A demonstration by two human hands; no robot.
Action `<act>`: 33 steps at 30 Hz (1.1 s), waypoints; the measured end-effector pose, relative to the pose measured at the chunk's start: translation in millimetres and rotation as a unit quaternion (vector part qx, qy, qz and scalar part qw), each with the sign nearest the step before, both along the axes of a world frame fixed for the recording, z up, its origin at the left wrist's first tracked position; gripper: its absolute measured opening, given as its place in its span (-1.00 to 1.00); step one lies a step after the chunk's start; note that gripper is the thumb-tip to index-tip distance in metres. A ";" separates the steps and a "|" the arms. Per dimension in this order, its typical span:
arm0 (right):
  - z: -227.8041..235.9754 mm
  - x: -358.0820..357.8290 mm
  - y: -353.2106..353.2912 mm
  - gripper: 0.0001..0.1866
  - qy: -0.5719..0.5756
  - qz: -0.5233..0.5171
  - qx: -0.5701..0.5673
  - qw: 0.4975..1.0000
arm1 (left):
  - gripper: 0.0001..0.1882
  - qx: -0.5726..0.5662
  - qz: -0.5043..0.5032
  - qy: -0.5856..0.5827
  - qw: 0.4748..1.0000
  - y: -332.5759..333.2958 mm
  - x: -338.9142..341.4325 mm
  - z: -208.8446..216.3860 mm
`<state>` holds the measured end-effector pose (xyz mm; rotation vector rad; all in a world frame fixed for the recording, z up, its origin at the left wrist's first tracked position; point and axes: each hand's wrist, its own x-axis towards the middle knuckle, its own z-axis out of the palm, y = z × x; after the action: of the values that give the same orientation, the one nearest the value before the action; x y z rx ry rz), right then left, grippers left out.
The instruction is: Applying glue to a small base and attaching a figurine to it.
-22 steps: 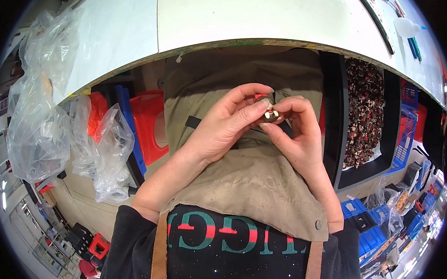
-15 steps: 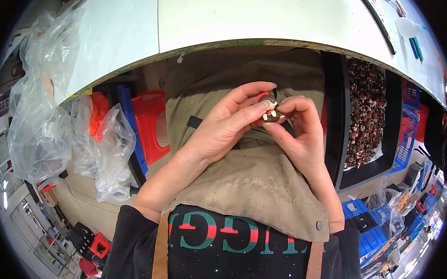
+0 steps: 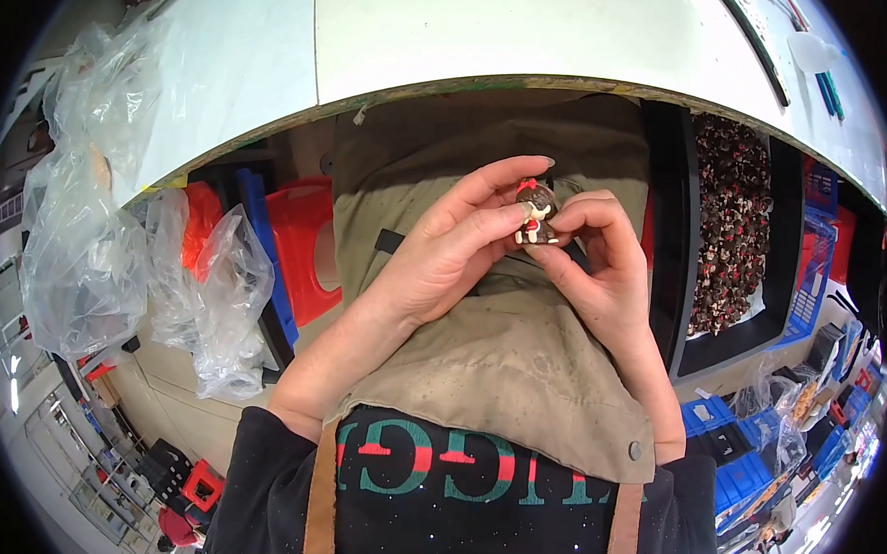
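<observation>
A small brown-and-cream figurine [image 3: 535,214] with a red bow on its head is held upright above my lap, just below the table edge. My left hand [image 3: 462,230] pinches it from the left, thumb across its front and index finger stretched out above. From the right, my right hand [image 3: 595,246] grips its side and lower part between thumb and fingers. Parts of the figurine are covered by the fingertips. To the right, a black tray [image 3: 685,228] holds a mass of similar small brown, cream and red figurines [image 3: 731,220].
A white worktable [image 3: 514,33] curves across the top. Clear plastic bags [image 3: 90,212] hang at the left beside a red stool [image 3: 304,246]. Blue crates [image 3: 737,478] stand at the lower right. A khaki apron [image 3: 499,369] covers my lap.
The figurine has turned more upright, so its head, red bow and front now show more fully. Both hands keep hold of it and have shifted only slightly.
</observation>
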<state>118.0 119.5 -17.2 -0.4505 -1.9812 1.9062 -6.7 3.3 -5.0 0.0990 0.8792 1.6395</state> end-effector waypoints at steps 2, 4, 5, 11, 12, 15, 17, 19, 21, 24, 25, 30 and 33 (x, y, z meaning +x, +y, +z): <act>-0.5 0.2 0.1 -0.70 0.000 -0.005 -0.002 1.000 | -0.59 0.004 0.001 -0.001 1.000 0.3 -0.6 0.6; 0.1 -1.1 1.9 -0.70 -0.002 -0.003 0.006 1.000 | -0.60 0.005 0.002 -0.011 1.000 1.0 -2.4 0.8; 0.5 -1.8 2.7 -0.71 -0.004 -0.001 0.015 1.000 | -0.60 0.004 0.003 -0.011 1.000 1.2 -2.8 0.3; 2.0 -5.4 2.7 -0.75 0.019 -0.028 0.061 0.998 | -0.63 0.000 0.015 0.006 1.000 1.1 -0.2 -2.8; 2.0 -5.5 2.3 -0.75 0.019 -0.028 0.060 0.998 | -0.63 0.001 0.016 0.004 1.000 1.1 -0.2 -2.7; 2.2 -5.9 1.4 -0.75 0.018 -0.034 0.044 0.998 | -0.63 0.003 0.017 -0.002 1.000 1.2 -1.0 -2.3; 2.3 -6.3 1.9 -0.75 0.015 -0.039 0.042 0.998 | -0.64 0.006 0.017 -0.007 1.000 1.1 -2.3 -1.9; 2.1 -6.0 1.6 -0.75 0.013 -0.038 0.036 0.999 | -0.64 0.009 0.018 -0.014 1.000 0.7 -2.8 -1.3; 2.0 -6.1 1.5 -0.75 0.012 -0.038 0.031 0.999 | -0.63 0.012 0.015 -0.016 1.000 0.0 -4.1 -3.2; 2.9 -6.9 1.6 -0.75 0.014 -0.033 0.059 0.998 | -0.62 0.010 0.010 -0.003 1.000 -0.6 -3.1 -3.2; 3.6 -7.3 1.4 -0.75 0.014 -0.029 0.065 0.997 | -0.62 0.006 0.008 0.012 1.000 -0.8 -2.7 -2.8; 3.6 -7.8 0.8 -0.76 0.014 -0.034 0.070 0.997 | -0.61 -0.006 0.008 0.005 1.000 -0.5 -3.1 -1.6; 3.4 -6.4 1.3 -0.76 0.012 -0.037 0.067 0.997 | -0.60 -0.005 0.011 0.008 1.000 -1.1 -2.8 -4.9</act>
<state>111.6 120.7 -13.7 -0.4550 -2.0315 1.7152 -9.5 2.2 -9.9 0.0963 0.9022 1.6564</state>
